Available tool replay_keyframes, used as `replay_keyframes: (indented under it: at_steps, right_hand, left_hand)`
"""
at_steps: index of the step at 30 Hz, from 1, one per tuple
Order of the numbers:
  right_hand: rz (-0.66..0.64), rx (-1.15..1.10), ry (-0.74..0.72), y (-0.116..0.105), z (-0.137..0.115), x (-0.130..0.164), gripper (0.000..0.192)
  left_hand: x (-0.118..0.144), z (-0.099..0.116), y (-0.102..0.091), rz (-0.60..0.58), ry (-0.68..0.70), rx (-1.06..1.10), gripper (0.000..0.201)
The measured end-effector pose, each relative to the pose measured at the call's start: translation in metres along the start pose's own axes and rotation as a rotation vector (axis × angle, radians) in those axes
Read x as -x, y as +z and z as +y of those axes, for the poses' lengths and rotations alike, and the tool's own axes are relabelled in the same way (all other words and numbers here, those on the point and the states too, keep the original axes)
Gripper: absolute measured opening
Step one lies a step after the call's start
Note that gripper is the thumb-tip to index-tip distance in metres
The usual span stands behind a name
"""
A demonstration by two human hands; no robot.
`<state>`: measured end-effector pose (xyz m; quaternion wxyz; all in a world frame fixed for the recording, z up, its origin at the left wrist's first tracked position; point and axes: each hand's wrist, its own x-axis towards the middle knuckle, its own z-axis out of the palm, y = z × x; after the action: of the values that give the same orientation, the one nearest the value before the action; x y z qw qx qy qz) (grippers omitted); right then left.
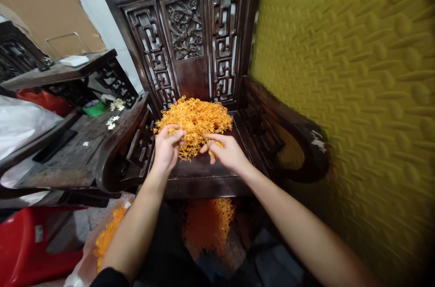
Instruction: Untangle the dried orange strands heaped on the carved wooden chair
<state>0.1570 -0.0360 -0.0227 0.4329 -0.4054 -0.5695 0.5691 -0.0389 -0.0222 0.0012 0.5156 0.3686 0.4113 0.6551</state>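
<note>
Orange strands are what I am working through, and they lie in three places. Nearest me, low at my left, a clear plastic bag holds a small amount of them, and just beyond my lap a second clump sits under the front edge of the seat; I judge both to be sorted portions, though I cannot tell which is which. Past these, my left hand has thumb and fingers closed in a pinch on a tuft at the near edge of the main heap, and my right hand pinches strands just beside it, forefinger stretched toward the left. The two hands are near each other, not touching.

That main heap rests on the dark wooden seat of a carved chair, filling its middle. It looks like dried cordyceps fungus: thin, wiry, tangled threads, bright orange-yellow, loose and light. Since the heap is far larger than what lies below, I judge most of the sorting is left.
</note>
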Motion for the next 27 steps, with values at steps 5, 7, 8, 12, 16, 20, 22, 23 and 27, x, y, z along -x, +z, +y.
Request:
replay_keyframes:
  at_steps: [5, 7, 8, 12, 16, 20, 22, 23, 27]
  right_hand:
    - [0.071, -0.307, 0.032, -0.002, 0.001, -0.011, 0.052]
    - [0.135, -0.284, 0.009, 0.004, 0.002, -0.013, 0.049]
    - [0.209, -0.267, -0.012, 0.007, 0.003, -0.015, 0.047]
    - [0.429, -0.265, -0.046, 0.009, 0.009, -0.029, 0.048]
    - [0.642, -0.327, -0.066, -0.022, 0.009, -0.049, 0.048]
    - [0.623, -0.371, 0.002, -0.055, 0.004, -0.052, 0.043]
    - [0.400, -0.316, -0.001, -0.052, 0.001, -0.046, 0.047]
    - [0.307, -0.290, -0.020, -0.046, -0.001, -0.042, 0.048]
    - [0.216, -0.235, -0.033, -0.014, -0.006, -0.031, 0.061]
  left_hand:
    - [0.031, -0.014, 0.020, -0.175, -0.124, -0.067, 0.031]
    - [0.033, -0.018, 0.023, -0.161, -0.117, -0.085, 0.029]
    - [0.033, -0.020, 0.024, -0.137, -0.105, -0.091, 0.028]
    - [0.030, -0.021, 0.028, -0.065, -0.103, -0.102, 0.026]
    - [0.030, -0.013, 0.018, -0.041, -0.050, -0.101, 0.023]
    - [0.031, 0.001, -0.001, -0.115, 0.138, -0.459, 0.014]
    - [0.031, 0.003, -0.005, -0.212, 0.204, -0.663, 0.009]
    - [0.032, 0.003, -0.005, -0.254, 0.226, -0.723, 0.007]
    - [0.036, -0.001, 0.002, -0.315, 0.283, -0.850, 0.004]
